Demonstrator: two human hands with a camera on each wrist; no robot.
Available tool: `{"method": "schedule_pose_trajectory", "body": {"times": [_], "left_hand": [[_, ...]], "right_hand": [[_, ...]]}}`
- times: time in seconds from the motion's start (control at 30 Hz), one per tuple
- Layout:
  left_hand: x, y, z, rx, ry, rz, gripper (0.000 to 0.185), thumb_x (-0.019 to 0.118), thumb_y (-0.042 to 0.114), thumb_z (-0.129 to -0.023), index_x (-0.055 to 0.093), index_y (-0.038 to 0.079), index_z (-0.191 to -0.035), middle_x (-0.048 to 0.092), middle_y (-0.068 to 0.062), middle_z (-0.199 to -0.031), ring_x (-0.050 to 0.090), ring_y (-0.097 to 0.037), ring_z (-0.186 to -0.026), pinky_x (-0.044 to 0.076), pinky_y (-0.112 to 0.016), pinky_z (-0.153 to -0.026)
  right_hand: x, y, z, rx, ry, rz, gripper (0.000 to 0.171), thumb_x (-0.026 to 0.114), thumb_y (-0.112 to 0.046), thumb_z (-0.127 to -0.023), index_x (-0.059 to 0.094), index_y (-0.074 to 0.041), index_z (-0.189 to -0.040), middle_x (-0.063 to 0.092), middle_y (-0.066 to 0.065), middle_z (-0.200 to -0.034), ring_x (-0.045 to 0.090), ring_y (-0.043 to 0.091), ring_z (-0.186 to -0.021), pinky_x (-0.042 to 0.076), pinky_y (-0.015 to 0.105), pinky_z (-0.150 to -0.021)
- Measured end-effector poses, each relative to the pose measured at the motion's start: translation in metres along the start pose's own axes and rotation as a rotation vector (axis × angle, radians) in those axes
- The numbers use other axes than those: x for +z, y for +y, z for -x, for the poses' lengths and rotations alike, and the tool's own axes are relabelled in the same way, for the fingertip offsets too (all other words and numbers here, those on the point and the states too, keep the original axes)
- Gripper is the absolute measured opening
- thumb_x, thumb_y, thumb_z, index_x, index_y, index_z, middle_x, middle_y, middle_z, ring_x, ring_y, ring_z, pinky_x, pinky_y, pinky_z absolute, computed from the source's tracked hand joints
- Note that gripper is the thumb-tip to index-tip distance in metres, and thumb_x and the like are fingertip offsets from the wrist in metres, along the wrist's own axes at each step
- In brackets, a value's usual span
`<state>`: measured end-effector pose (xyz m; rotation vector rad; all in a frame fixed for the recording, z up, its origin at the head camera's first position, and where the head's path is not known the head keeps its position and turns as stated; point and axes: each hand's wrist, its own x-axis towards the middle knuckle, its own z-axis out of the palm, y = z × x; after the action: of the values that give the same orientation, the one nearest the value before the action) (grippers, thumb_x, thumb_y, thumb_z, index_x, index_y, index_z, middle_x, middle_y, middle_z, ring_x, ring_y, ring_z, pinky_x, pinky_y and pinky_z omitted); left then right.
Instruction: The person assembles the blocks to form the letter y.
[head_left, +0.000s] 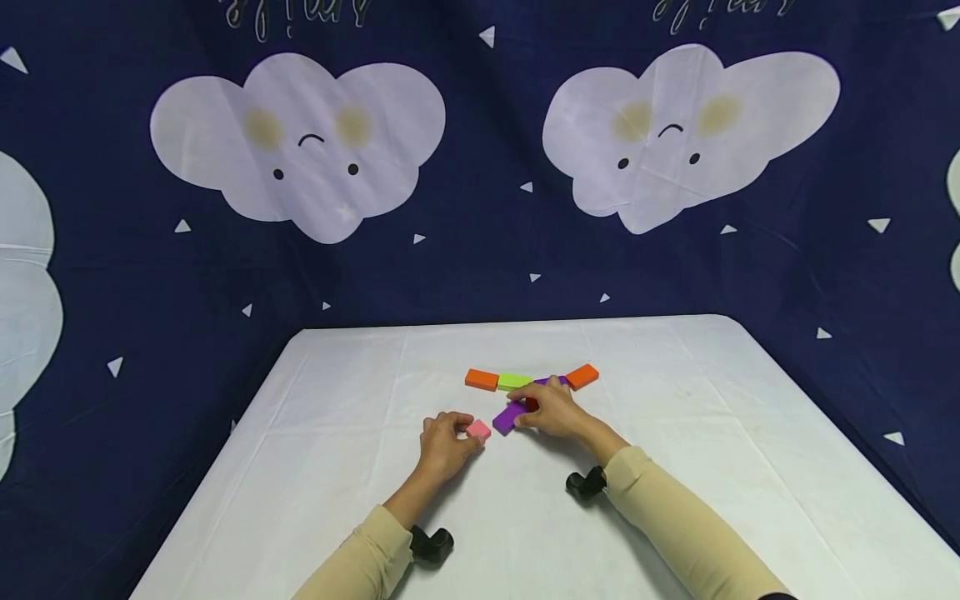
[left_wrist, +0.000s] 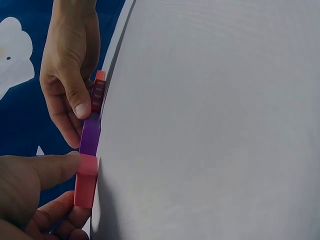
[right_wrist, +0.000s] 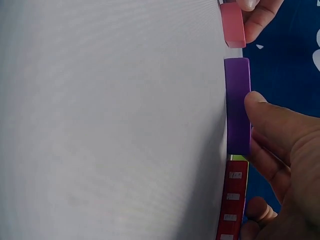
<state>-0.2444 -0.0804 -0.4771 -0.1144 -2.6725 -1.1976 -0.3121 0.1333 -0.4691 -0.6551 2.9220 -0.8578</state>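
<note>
My left hand (head_left: 444,447) pinches a small pink block (head_left: 478,430) between thumb and fingers on the white table. Just right of it lies a purple block (head_left: 507,419), set at a slant. My right hand (head_left: 558,410) holds this purple block, its thumb on the near face and a finger behind, as the right wrist view shows. A red block with small pale rectangles (right_wrist: 233,200) stands at the purple block's other end; the right hand mostly covers it in the head view. A short gap separates the pink and purple blocks in the right wrist view.
Behind the hands a row of blocks runs across the table (head_left: 360,483): an orange block (head_left: 481,380), a lime green block (head_left: 513,382), a partly hidden purple one (head_left: 551,381) and another orange block (head_left: 582,377). A dark blue cloud-patterned cloth (head_left: 480,275) hangs beyond the table edge.
</note>
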Motion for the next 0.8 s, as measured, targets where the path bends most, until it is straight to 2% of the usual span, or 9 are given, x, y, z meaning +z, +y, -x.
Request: {"method": "schedule_pose_trajectory", "body": {"times": [0.27,0.5,0.8], "left_hand": [[0.0015,0.0015,0.0019,0.015,-0.003,-0.022,0.036,0.079,0.018,-0.068,0.07,0.005,-0.1,0.066,-0.009,-0.088,0.045,-0.019,-0.084,0.032,-0.037,-0.076],[0.0009,0.0013,0.0035,0.007,0.008,-0.028,0.033,0.078,0.014,-0.067,0.07,0.005,-0.098,0.066,-0.009,-0.087,0.046,-0.021,-0.085,0.033,-0.039,-0.078],[0.0002,0.001,0.0028,-0.01,0.027,-0.001,0.031,0.078,0.013,-0.066,0.071,0.005,-0.095,0.066,-0.009,-0.084,0.047,-0.02,-0.083,0.034,-0.038,-0.078]], "right_hand": [[0.0009,-0.0001,0.0023,0.006,0.002,-0.005,0.037,0.078,-0.03,-0.075,0.069,-0.029,-0.111,0.062,-0.008,-0.088,0.036,0.019,-0.09,0.024,0.033,-0.076],[0.0014,0.0005,0.0034,-0.017,0.004,0.02,0.033,0.076,-0.028,-0.077,0.07,-0.029,-0.11,0.067,-0.008,-0.104,0.037,0.017,-0.09,0.023,0.032,-0.075],[-0.0002,-0.0002,0.0028,-0.058,0.009,0.044,0.032,0.075,-0.024,-0.079,0.07,-0.028,-0.11,0.068,-0.006,-0.109,0.037,0.017,-0.09,0.023,0.033,-0.077]]}}
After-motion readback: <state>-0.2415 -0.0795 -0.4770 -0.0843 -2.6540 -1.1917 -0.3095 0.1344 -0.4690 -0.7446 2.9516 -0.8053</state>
